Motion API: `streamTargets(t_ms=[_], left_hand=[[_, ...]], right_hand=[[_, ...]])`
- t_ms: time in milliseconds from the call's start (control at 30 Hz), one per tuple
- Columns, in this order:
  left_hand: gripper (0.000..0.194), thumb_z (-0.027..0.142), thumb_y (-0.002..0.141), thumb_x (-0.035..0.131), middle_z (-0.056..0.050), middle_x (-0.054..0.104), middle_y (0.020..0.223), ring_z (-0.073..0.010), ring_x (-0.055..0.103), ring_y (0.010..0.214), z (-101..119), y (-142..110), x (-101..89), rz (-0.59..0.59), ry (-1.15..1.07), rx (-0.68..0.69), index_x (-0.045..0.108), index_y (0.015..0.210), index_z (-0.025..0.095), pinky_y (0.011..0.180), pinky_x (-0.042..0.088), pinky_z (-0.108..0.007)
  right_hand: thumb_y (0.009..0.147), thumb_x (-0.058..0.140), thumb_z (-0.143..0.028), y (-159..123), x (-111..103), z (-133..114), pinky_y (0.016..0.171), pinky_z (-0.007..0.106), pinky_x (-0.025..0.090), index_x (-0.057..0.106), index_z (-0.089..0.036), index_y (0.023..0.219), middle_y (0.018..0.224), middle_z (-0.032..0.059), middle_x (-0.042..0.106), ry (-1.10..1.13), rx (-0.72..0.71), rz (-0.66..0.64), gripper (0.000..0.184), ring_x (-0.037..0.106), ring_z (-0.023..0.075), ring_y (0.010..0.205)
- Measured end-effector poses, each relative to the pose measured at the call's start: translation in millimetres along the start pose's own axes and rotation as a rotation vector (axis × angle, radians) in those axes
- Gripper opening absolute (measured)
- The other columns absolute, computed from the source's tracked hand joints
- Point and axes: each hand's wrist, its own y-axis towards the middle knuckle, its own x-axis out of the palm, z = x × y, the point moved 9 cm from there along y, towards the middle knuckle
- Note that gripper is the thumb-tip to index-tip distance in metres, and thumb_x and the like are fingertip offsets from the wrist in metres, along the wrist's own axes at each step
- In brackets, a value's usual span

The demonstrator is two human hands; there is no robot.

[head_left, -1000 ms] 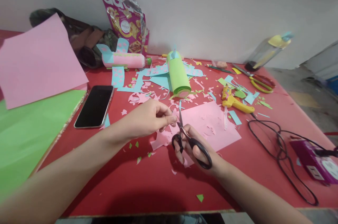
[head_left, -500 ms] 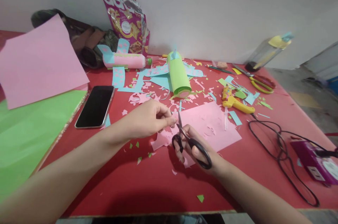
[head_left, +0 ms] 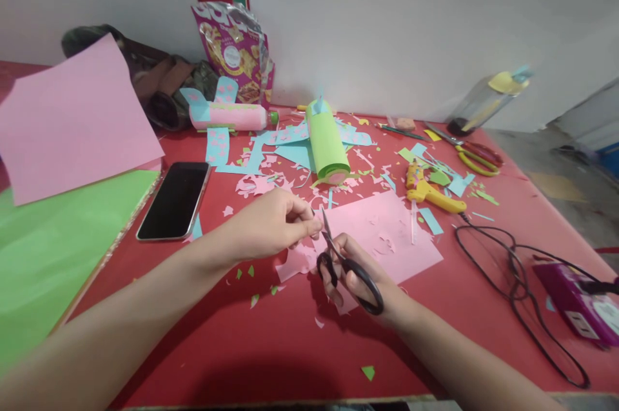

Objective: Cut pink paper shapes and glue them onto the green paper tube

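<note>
Black-handled scissors (head_left: 362, 285) sit in my right hand (head_left: 367, 269), with fingers and thumb through the loops and the blades slightly apart, pointing up. Just left of the blades, my left hand (head_left: 273, 224) pinches a small piece of pink paper, mostly hidden by the fingertips. Beneath both hands lies a cut pink sheet (head_left: 411, 250) with small scraps on it. Beyond them rests a green paper-covered tube (head_left: 329, 140) with blue wings dotted pink. A pink-wrapped bottle (head_left: 236, 115) with blue paper fins lies behind, to the left.
On the red table (head_left: 271, 353), a phone (head_left: 175, 201) lies left beside large pink (head_left: 77, 120) and green sheets (head_left: 62, 256). To the right are a yellow glue gun (head_left: 435, 195) with its cord, a purple power strip (head_left: 573, 304), more scissors (head_left: 476, 159) and a clear bottle (head_left: 486, 104). Paper scraps lie scattered.
The scissors have tilted and shifted slightly left, their tips closer to my left fingertips. My left hand has barely moved, and the whole view has shifted a little.
</note>
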Motion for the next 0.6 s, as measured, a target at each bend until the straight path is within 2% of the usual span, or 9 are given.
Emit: streamTargets(t_ms=[367,600], left_hand=[[0.026,0.033,0.072,0.05,0.003,0.048,0.049,-0.0094,0.047,0.047,-0.7,0.2,1.3,0.012,-0.076,-0.018,0.048,0.052,0.016,0.05,0.038,-0.021],[0.022,0.032,0.073,0.05,0.003,0.048,0.049,-0.0086,0.043,0.046,-3.4,-0.5,4.4,0.042,-0.167,-0.036,0.049,0.057,0.016,0.047,0.034,-0.021]], right_hand=[[0.072,0.056,-0.052,0.2,0.0,0.0,0.041,0.019,0.026,0.031,-0.023,0.08,0.066,-0.0055,0.045,0.028,-0.018,0.016,0.039,0.038,0.0049,0.043],[0.071,0.058,-0.05,1.1,-2.9,-0.5,0.045,0.021,0.028,0.033,-0.023,0.08,0.067,-0.0056,0.044,0.027,-0.046,0.042,0.038,0.041,0.0052,0.045]])
